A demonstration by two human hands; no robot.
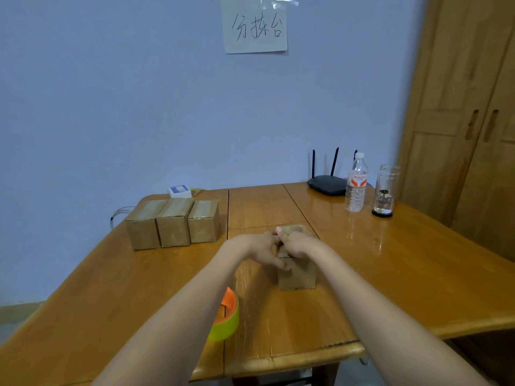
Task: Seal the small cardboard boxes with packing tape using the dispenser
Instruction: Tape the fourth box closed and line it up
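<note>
A small cardboard box (297, 277) stands on the wooden table (390, 274) in front of me. Both hands are on its top. My left hand (257, 247) has its fingers curled at the box's top left edge. My right hand (296, 243) presses on the top flaps with the thumb raised. The flaps are mostly hidden under my hands. The tape dispenser (226, 316), yellow-green with an orange core, lies on the table near my left forearm, untouched. Three taped cardboard boxes (172, 227) stand side by side at the back left.
A plastic water bottle (356, 185), a glass jar (386, 190) and a black router (327, 183) stand at the back right. A small white device (179, 190) sits by the wall. A wooden wardrobe (468, 107) rises on the right.
</note>
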